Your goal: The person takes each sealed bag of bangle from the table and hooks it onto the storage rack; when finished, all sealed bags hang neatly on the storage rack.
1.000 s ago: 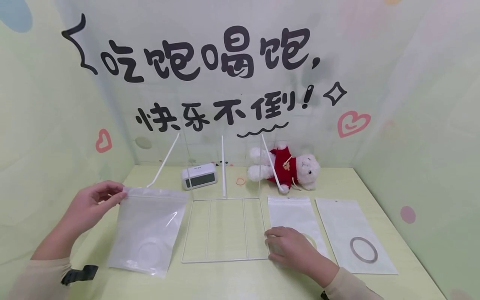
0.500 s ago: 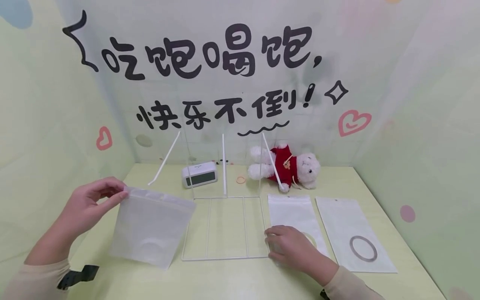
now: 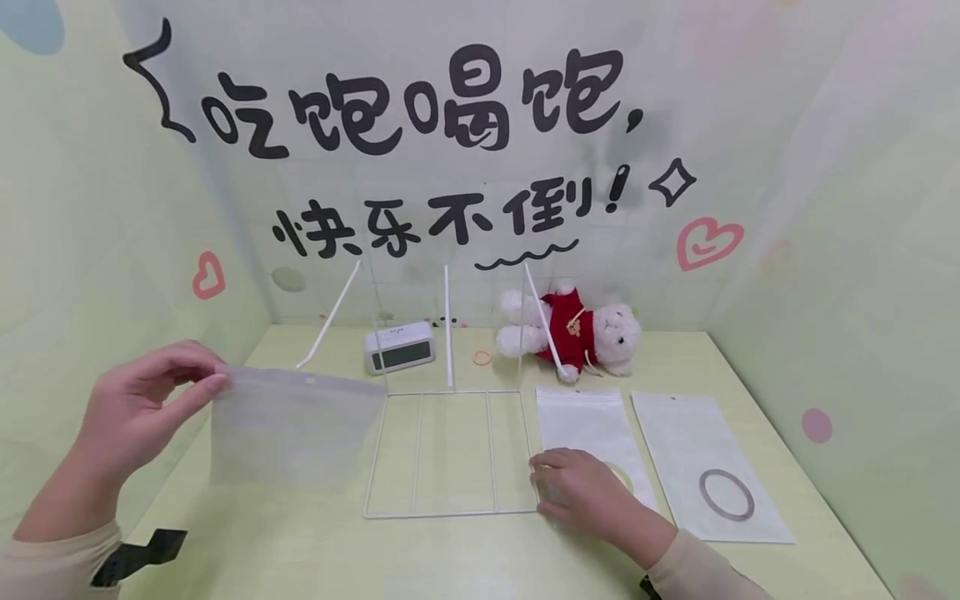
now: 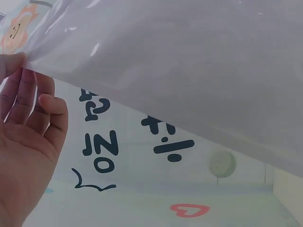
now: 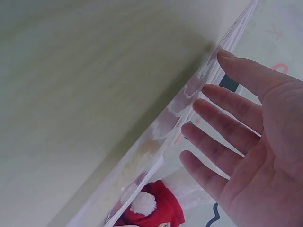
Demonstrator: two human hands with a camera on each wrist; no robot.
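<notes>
My left hand (image 3: 146,408) pinches the upper left corner of a whitish plastic zip bag (image 3: 300,433), which hangs tilted above the table with a hole in its top strip. The left wrist view shows thumb and fingers at the edge of the bag (image 4: 189,71). My right hand (image 3: 592,496) lies low beside the right edge of a white wire rack (image 3: 427,516), partly covering a white bag (image 3: 573,417). Its fingers (image 5: 227,127) are nearly straight in the right wrist view, along the edge of a pale surface. Nothing shows within its grasp.
Slanted white rods (image 3: 447,329) stand at the rack's back. Behind are a grey-white digital clock (image 3: 401,350), an orange ring (image 3: 482,357) and a plush bear (image 3: 573,329) in red. Another white bag (image 3: 678,433) with a grey ring (image 3: 727,494) lies at right.
My left hand has moved left and slightly up, and the bag's lower part has swung away, so the round shape in it no longer shows. My right hand has stayed in place.
</notes>
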